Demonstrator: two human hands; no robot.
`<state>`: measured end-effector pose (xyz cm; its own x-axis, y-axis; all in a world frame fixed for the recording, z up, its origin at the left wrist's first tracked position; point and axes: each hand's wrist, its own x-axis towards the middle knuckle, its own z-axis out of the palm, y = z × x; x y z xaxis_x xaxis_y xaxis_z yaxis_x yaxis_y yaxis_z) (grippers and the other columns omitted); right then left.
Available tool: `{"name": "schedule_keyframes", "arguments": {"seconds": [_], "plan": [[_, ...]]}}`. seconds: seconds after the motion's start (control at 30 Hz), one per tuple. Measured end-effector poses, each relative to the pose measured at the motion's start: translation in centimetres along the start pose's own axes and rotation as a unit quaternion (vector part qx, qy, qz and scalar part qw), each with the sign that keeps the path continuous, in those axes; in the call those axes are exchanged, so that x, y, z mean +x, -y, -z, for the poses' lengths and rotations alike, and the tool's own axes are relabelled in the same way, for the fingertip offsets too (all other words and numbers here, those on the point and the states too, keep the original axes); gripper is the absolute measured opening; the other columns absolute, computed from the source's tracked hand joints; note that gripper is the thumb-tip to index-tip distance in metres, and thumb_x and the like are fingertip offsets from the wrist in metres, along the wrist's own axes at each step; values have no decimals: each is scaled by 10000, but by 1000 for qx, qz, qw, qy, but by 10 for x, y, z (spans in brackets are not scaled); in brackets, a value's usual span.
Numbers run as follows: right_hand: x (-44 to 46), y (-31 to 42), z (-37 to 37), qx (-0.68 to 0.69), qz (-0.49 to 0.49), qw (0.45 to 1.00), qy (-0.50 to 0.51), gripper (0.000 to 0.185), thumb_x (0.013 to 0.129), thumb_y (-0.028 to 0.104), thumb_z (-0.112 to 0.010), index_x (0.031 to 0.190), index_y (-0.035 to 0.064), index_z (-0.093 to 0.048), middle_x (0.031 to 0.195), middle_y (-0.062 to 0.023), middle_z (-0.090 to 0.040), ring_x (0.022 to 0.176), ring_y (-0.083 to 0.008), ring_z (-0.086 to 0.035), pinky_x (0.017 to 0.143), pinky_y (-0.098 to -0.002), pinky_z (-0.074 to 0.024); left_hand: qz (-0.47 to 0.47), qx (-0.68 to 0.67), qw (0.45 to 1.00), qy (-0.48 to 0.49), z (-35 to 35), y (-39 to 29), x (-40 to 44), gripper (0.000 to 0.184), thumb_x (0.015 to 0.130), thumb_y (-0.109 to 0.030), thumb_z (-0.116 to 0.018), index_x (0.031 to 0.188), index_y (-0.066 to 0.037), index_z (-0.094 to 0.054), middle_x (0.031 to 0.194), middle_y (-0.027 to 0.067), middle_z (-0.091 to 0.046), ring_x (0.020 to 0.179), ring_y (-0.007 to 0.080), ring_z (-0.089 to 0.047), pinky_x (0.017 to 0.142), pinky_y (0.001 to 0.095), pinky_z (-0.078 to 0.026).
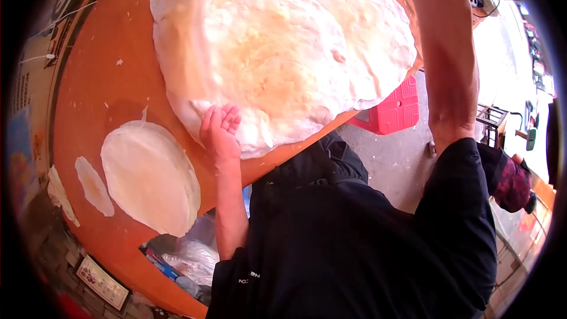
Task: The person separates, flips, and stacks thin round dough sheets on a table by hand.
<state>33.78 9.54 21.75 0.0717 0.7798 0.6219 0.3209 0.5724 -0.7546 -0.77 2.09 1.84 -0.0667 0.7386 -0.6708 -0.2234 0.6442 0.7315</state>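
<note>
Large thin round flatbreads (266,53) lie overlapping in a pile on the orange table, pale with yellowish patches. My left hand (221,130) is at the near left edge of the pile, palm up. Its fingers are loosely curled, with nothing visible in them; the back of the hand is hidden. My right arm (443,53) reaches up past the pile's right side, and its hand is beyond the top of the picture. Left of my left forearm, a single smaller pale round sheet (150,180) lies flat on the table.
The orange table (106,100) has a curved edge and scattered crumbs. Two narrow pale scraps (94,186) lie at far left. A pink-red plastic stool (397,109) stands below the edge. Plastic bags (192,260) sit below left. Another person's leg (511,183) shows at right.
</note>
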Motion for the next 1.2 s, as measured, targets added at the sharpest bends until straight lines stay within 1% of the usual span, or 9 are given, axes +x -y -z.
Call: {"name": "schedule_keyframes", "arguments": {"seconds": [0.07, 0.17, 0.27, 0.33, 0.5, 0.6, 0.7, 0.87, 1.2], "plan": [[-20, 7, -6, -177, 20, 982, -71, 306, 838, -33, -613, 1140, -2, -579, 1070, -116, -620, 999, -197, -604, 859, -316, -511, 5, -4, 1000, 11, 7, -3, 8, 442, 940, -227, -495, 1289, 31, -413, 1112, 171, -579, 997, 289, -607, 854, 353, -504], [-73, -77, 23, 306, -193, 926, -106, 297, 850, 12, -613, 1145, 5, -582, 1087, -102, -621, 1003, -183, -599, 865, -303, -499, 40, -154, 982, 103, 12, -5, 21, 486, 961, -284, -414, 1285, 75, -358, 1268, 234, -483, 1150, 346, -519, 962, 434, -464], [-115, -73, 45, -87, -38, 995, -35, 402, 815, 233, -703, 1093, -33, -591, 999, -90, -654, 937, -214, -635, 843, -322, -509, 66, -311, 940, 124, 13, -11, 26, 430, 936, -312, -409, 1247, -21, -471, 1236, 154, -514, 1116, 339, -528, 934, 465, -456], [-94, -54, 73, 116, -399, 887, -201, 329, 838, 192, -679, 1089, -11, -617, 978, -83, -660, 897, -163, -641, 816, -294, -509, 18, -313, 941, 124, 12, -14, 29, 486, 927, -345, -377, 1331, -83, -441, 1337, 119, -466, 1235, 342, -445, 1013, 519, -381], [-64, -22, 113, 73, -453, 871, -176, 312, 850, 210, -672, 1067, -11, -639, 1006, -79, -661, 885, -142, -640, 790, -268, -516, -18, -375, 903, 209, -1, -28, 15, 566, 936, -429, -357, 1431, -154, -359, 1471, 66, -361, 1366, 303, -303, 1105, 530, -238], [-40, 9, 61, -100, -278, 947, -125, 247, 896, 108, -555, 1112, 12, -628, 1062, -114, -649, 977, -200, -615, 871, -292, -474, -23, -381, 901, 206, -1, -25, 8, 569, 944, -465, -365, 1414, -145, -381, 1447, 64, -394, 1345, 299, -336, 1092, 522, -264], [7, 57, -7, -479, -129, 868, -16, 229, 890, 85, -545, 1082, 13, -645, 1020, -104, -655, 943, -185, -614, 843, -284, -472, 6, -343, 922, 178, 7, -3, 29, 515, 958, -439, -386, 1358, -120, -441, 1366, 71, -481, 1263, 289, -435, 1031, 497, -344], [1, 21, -48, 10, -189, 978, -90, 212, 866, 167, -602, 1003, 19, -666, 888, -66, -638, 800, -160, -595, 712, -278, -469, 59, -243, 947, 202, 10, 27, 29, 410, 975, -345, -424, 1296, -98, -491, 1279, 103, -559, 1176, 302, -520, 987, 464, -412], [-198, -83, -121, 130, -648, 739, -130, 335, 822, 295, -687, 839, -38, -657, 694, -91, -613, 584, -179, -591, 484, -290, -461, 95, -427, 856, 275, -1, 27, -1, 720, 890, -636, -393, 1372, -101, -415, 1377, 82, -458, 1240, 281, -431, 1002, 473, -347]]}}
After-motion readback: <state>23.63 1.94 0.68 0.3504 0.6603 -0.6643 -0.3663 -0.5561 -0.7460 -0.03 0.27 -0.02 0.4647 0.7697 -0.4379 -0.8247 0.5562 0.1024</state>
